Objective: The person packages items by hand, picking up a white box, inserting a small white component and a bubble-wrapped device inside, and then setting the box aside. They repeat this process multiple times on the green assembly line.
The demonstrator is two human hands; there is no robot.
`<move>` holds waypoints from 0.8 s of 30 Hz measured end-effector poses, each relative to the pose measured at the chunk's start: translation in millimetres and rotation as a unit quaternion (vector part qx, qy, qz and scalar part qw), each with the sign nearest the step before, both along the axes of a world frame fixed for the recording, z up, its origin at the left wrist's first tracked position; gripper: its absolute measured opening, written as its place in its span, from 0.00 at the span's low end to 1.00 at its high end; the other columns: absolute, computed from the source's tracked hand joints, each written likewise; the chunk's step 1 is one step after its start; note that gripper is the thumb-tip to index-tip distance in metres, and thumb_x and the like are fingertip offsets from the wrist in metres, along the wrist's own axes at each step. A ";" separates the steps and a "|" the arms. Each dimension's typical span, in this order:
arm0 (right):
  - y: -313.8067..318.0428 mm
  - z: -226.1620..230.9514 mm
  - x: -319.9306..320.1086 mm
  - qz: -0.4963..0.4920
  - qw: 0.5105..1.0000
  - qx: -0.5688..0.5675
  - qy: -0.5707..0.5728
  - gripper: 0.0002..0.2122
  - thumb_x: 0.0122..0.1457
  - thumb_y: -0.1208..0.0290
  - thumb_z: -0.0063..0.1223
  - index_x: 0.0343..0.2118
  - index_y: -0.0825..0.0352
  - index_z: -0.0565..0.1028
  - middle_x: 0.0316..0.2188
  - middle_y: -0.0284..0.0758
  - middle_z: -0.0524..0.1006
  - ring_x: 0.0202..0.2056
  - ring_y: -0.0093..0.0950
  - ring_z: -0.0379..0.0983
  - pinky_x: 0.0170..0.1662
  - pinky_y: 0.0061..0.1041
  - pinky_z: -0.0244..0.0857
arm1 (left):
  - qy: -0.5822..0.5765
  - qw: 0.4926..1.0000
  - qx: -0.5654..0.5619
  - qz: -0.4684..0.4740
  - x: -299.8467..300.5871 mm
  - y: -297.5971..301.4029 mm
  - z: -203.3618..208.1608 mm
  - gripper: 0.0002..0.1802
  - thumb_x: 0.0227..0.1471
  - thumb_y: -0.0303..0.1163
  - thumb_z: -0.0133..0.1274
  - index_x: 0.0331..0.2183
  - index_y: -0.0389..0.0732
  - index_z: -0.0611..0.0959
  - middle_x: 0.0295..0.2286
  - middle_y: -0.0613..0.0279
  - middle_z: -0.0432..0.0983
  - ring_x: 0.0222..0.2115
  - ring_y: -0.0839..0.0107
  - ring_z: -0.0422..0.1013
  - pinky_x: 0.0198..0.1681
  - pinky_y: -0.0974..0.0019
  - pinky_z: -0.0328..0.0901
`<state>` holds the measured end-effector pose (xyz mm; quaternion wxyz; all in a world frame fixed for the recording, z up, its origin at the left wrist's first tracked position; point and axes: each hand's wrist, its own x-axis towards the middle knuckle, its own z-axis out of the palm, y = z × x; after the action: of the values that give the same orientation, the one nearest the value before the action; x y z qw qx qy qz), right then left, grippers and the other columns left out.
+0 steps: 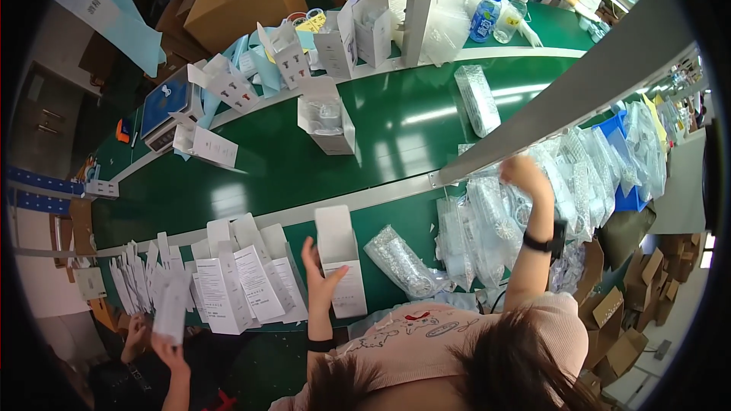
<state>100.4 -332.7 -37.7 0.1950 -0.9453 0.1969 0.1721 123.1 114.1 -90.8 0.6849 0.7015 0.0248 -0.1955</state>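
Left hand splays open against a white box, right hand curls (grip unclear) above bubble-wrapped packs

Long green table crossed by pale rails, white cartons crowded at near left, an open upright box beside them, bubble-wrapped packets heaped at right, contents hard to make out, two bottles beyond.

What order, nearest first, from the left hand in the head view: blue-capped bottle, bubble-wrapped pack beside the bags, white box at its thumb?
1. White box: at the left hand, on its right.
2. Bubble-wrapped pack: farther right.
3. Blue-capped bottle: far side, upper right.
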 end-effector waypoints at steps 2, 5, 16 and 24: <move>-126.0 -89.3 1.8 0.065 0.937 -0.206 -0.273 0.17 0.49 0.61 0.48 0.37 0.68 0.70 0.32 0.44 0.73 0.35 0.37 0.69 0.36 0.33 0.63 | -0.040 0.998 -0.043 0.005 17.8 -16.7 20.5 0.49 0.29 0.30 0.63 0.53 0.43 0.55 0.44 0.50 0.58 0.48 0.56 0.56 0.50 0.59 0.52; -92.1 -76.1 121.7 -0.158 0.944 -0.154 -0.246 0.31 0.44 0.57 0.53 0.51 0.63 0.58 0.35 0.49 0.71 0.38 0.45 0.67 0.40 0.36 0.61 | -0.301 0.921 0.241 -0.059 32.1 -18.4 26.7 0.47 0.27 0.28 0.63 0.51 0.46 0.57 0.45 0.52 0.57 0.45 0.59 0.59 0.48 0.61 0.55; -30.0 -38.0 108.9 -0.186 0.896 0.048 -0.400 0.32 0.43 0.69 0.51 0.54 0.63 0.53 0.41 0.45 0.68 0.39 0.39 0.66 0.43 0.34 0.61 | -0.180 0.969 0.164 0.034 7.8 -31.1 5.1 0.37 0.26 0.25 0.65 0.39 0.41 0.59 0.45 0.46 0.58 0.45 0.54 0.60 0.46 0.60 0.57; 77.2 57.0 -58.5 -0.150 0.559 0.671 -0.464 0.30 0.45 0.66 0.52 0.51 0.66 0.56 0.42 0.38 0.67 0.37 0.30 0.66 0.39 0.30 0.64 | -0.312 0.947 0.075 0.032 -3.9 -45.0 3.9 0.36 0.29 0.22 0.63 0.35 0.42 0.54 0.51 0.42 0.52 0.48 0.50 0.58 0.48 0.59 0.57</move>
<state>42.0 -255.6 19.3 0.8602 -0.4478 0.0461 -0.2396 119.2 69.1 -86.9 0.6095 0.7759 -0.1527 0.0573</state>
